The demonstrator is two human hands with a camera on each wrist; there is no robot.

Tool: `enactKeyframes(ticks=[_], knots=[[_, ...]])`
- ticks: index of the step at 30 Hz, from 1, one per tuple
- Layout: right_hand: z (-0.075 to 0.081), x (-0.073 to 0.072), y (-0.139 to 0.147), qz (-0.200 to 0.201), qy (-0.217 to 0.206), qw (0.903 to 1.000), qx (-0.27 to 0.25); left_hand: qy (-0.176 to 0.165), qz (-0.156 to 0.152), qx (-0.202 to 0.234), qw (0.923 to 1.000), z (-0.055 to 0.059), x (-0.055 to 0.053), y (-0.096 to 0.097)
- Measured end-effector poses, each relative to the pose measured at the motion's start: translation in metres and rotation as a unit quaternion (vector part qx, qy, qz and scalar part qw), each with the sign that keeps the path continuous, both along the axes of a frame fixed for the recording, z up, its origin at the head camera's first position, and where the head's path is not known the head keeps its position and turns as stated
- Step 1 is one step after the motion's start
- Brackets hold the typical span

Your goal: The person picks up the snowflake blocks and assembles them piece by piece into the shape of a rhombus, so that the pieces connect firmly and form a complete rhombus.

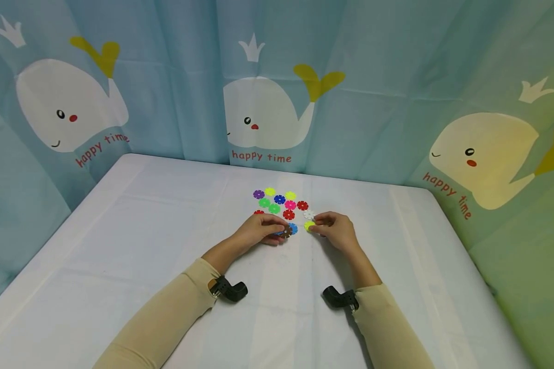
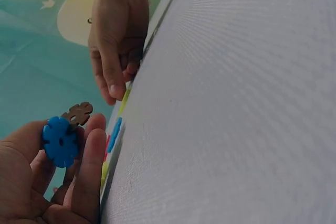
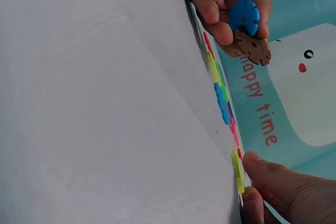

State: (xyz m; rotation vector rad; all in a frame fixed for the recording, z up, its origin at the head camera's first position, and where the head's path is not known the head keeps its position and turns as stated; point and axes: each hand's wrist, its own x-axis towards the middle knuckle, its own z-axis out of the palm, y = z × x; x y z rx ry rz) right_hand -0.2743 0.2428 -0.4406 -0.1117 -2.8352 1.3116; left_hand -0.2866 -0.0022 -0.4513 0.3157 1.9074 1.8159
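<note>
In the head view my left hand (image 1: 262, 229) pinches a brown snowflake disc (image 1: 285, 231) with a notched rim. The left wrist view shows it joined at an angle to a blue snowflake disc (image 2: 60, 142), both between thumb and fingers above the table. To the right, my right hand (image 1: 336, 230) has its thumb and fingertips at the edge of a yellow snowflake disc (image 1: 309, 226), low at the tabletop. Just beyond these fingers lies a white disc (image 1: 309, 214). Another blue disc (image 1: 294, 228) lies flat close behind the brown one, also seen in the right wrist view.
Several loose discs lie beyond the hands, among them a purple disc (image 1: 258, 194), a pink disc (image 1: 290, 204) and a green disc (image 1: 274, 208). A red disc (image 1: 258, 212) is partly hidden behind the left hand. The white table (image 1: 166, 205) backs onto a whale-print curtain (image 1: 175, 92).
</note>
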Motion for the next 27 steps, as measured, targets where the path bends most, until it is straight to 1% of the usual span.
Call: enactKeyframes(ticks=[4, 10, 19, 27], knots=[[-0.0003, -0.0005, -0.0029, -0.010, 0.009, 0.9998, 0.014, -0.010, 0.001, 0.007, 0.9999, 0.0002, -0.0002, -0.0004], [0.0014, 0.0009, -0.0063, -0.022, 0.006, 0.9995, 0.022, -0.013, 0.004, 0.011, 0.9998, -0.0015, -0.0015, 0.0001], [0.0025, 0.0016, -0.0066, -0.025, 0.003, 0.9996, 0.015, -0.009, 0.002, 0.012, 0.9999, -0.0017, -0.0017, 0.0005], [0.0001, 0.0023, -0.0058, -0.023, -0.007, 0.9997, 0.003, -0.028, 0.007, 0.031, 0.9991, -0.0014, -0.0016, -0.0008]])
